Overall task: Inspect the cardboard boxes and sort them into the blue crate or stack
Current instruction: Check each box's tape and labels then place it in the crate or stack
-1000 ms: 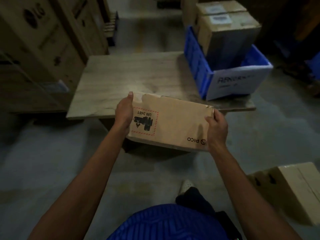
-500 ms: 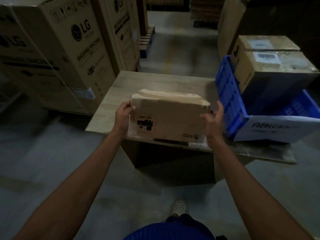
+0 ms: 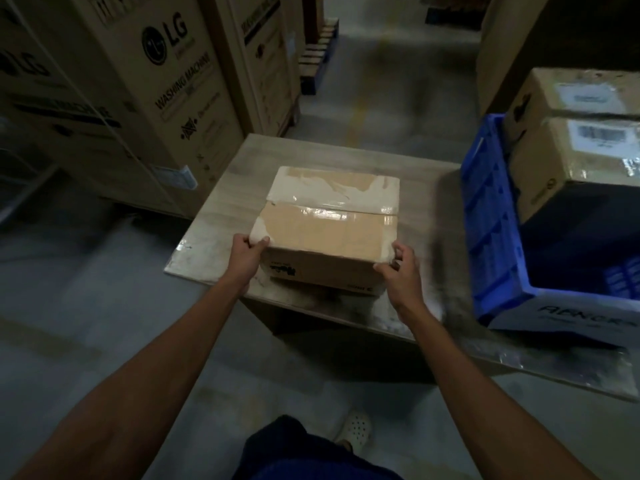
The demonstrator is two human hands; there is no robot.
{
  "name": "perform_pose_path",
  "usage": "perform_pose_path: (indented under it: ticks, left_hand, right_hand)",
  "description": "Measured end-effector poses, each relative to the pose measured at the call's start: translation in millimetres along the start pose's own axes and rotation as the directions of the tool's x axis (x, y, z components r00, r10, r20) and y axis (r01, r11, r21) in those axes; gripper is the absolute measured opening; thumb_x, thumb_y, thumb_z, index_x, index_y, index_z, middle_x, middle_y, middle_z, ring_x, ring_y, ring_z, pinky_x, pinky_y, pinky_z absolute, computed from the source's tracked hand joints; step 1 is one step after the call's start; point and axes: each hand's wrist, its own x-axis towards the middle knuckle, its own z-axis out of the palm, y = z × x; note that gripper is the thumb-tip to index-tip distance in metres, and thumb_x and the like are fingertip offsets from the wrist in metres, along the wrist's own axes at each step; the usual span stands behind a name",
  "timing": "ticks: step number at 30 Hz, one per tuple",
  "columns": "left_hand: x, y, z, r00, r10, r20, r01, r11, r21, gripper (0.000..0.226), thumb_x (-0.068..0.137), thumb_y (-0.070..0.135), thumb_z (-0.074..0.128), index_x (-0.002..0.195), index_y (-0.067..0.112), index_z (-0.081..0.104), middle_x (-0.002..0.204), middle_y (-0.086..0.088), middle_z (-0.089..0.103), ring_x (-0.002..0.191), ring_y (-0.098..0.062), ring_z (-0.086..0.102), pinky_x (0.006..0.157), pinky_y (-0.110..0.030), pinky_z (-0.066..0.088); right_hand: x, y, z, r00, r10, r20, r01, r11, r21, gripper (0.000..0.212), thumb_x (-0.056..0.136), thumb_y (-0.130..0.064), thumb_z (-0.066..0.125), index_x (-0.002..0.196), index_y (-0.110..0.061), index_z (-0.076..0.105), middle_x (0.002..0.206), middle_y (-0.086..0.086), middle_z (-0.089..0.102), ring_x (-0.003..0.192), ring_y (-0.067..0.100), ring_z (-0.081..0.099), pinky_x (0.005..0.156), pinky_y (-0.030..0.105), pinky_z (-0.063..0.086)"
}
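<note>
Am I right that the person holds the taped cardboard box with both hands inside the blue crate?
Not quite: in the head view the left hand and right hand hold the taped cardboard box on the wooden table, beside the blue crate.

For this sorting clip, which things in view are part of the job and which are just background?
Part of the job:
- taped box on the table, left hand and right hand at its near corners
- blue crate
- two boxes in the crate

Background:
- washing machine cartons
- pallet
- white shoe
</note>
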Motion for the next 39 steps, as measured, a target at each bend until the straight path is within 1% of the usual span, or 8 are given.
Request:
perform_pose_path:
  ticks: [4,22,24,28,31,34,37,39]
  left_hand:
    - [19,-1,0,0.999,0.046,-0.012,-0.046,0.998,0.045,0.033,0.097,0.021,0.065,0.118,0.004,0.046,0.116,-0.012,0.055,0.104,-0.020,0.054,0.072,-0.020,0.043]
    - [110,16,-36,0.952,0.264,0.155,-0.291,0.937,0.191,0.051,0.095,0.027,0.067,0.139,0.014,0.046,0.131,-0.004,0.057,0.115,-0.019,0.055,0.093,-0.032,0.048]
    - [113,18,-36,0.881,0.432,0.195,-0.472,0.831,0.294,0.056,0.095,0.025,0.065,0.145,0.013,0.043,0.144,-0.008,0.051,0.129,-0.023,0.049,0.104,-0.038,0.045]
    - [123,24,-26,0.571,0.679,0.462,-0.815,0.397,0.423,0.057,0.098,0.038,0.043,0.148,0.010,0.044,0.157,-0.015,0.038,0.147,-0.031,0.032,0.119,-0.047,0.029]
    - [127,25,-17,0.594,0.557,0.580,-0.797,0.312,0.516,0.064,0.099,0.045,0.024,0.154,0.012,0.035,0.162,-0.015,0.026,0.152,-0.032,0.019,0.121,-0.052,0.021]
    - [126,20,-13,0.656,0.454,0.603,-0.740,0.226,0.634,0.070,0.099,0.049,0.007,0.159,0.017,0.021,0.167,-0.012,0.009,0.155,-0.027,0.003,0.125,-0.049,0.007]
    - [129,30,-15,0.644,0.443,0.623,-0.749,0.203,0.630,0.069,0.096,0.048,0.018,0.151,0.014,0.041,0.158,-0.017,0.034,0.148,-0.035,0.029,0.119,-0.049,0.023]
    - [145,47,-16,0.575,0.479,0.663,-0.786,0.098,0.610,0.059,0.091,0.047,0.032,0.129,0.013,0.061,0.131,-0.016,0.057,0.122,-0.038,0.052,0.099,-0.045,0.043]
  right_hand:
    - [14,-5,10,1.000,0.002,0.025,-0.001,0.999,-0.035,0.069,0.078,-0.030,0.069,0.142,-0.029,0.044,0.143,0.010,0.042,0.112,0.021,0.056,0.101,0.045,0.052]
    - [59,-43,98,0.945,0.037,-0.326,-0.112,0.970,-0.215,0.052,0.091,-0.021,0.067,0.140,-0.021,0.051,0.136,0.012,0.046,0.102,0.027,0.058,0.087,0.035,0.049]
    - [57,-49,107,0.912,-0.123,-0.390,-0.019,0.941,-0.339,0.041,0.091,-0.018,0.067,0.131,-0.016,0.060,0.137,0.011,0.048,0.106,0.029,0.059,0.084,0.032,0.047]
    - [66,-67,138,0.898,-0.389,-0.208,0.244,0.831,-0.499,0.035,0.091,-0.031,0.057,0.119,-0.015,0.070,0.145,0.006,0.052,0.128,0.027,0.054,0.096,0.039,0.048]
    - [81,-82,166,0.932,-0.351,0.087,0.327,0.715,-0.618,0.060,0.094,-0.045,0.036,0.140,-0.014,0.057,0.159,0.011,0.038,0.147,0.029,0.033,0.117,0.043,0.031]
    - [91,-79,184,0.945,-0.227,0.234,0.317,0.473,-0.822,0.066,0.099,-0.049,0.018,0.157,-0.021,0.031,0.168,0.010,0.018,0.155,0.028,0.014,0.124,0.045,0.010]
    - [90,-74,184,0.950,-0.207,0.232,0.302,0.431,-0.850,0.077,0.092,-0.055,0.004,0.157,-0.023,0.032,0.167,0.009,0.022,0.154,0.028,0.016,0.123,0.047,0.011]
    - [94,-73,181,0.942,-0.226,0.249,0.324,0.410,-0.853,0.072,0.095,-0.056,0.011,0.153,-0.024,0.038,0.164,0.009,0.030,0.152,0.029,0.024,0.121,0.047,0.019]
